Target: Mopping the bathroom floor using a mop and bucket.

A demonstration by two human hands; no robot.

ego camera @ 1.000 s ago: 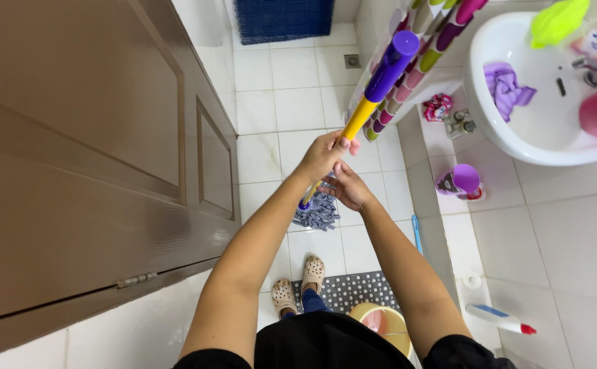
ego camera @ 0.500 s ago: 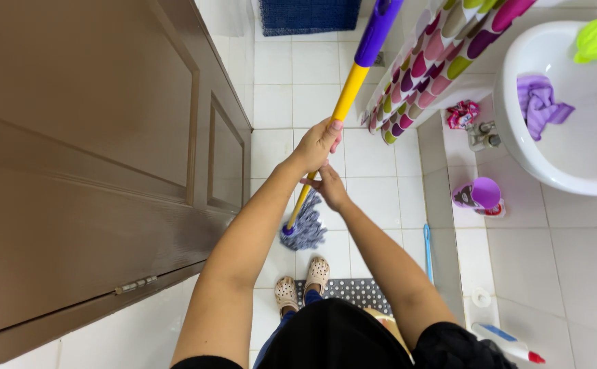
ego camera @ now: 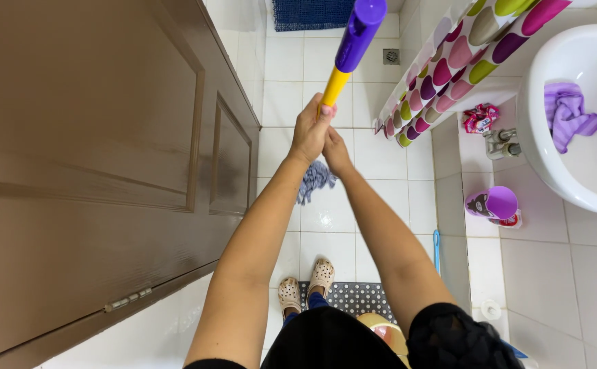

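Above the pale clogs (ego camera: 305,285) on the grey studded mat (ego camera: 353,298), the left hand (ego camera: 310,130) and right hand (ego camera: 336,152) are both clenched tight round the yellow-and-purple mop handle (ego camera: 348,49), its blue-grey mop head (ego camera: 314,179) on the white tiled floor (ego camera: 380,164) beside the brown door (ego camera: 93,164).

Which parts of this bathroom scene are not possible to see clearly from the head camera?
- Mop handle: its top end is cut off by the upper edge.
- Mop head: partly hidden behind the left hand and right hand.
- Right hand: its fingers lie under the left hand.
- Sink: cut off by the right edge.
- Dotted floor mat: covered by the person's body.
- Purple cup: its print is too small.
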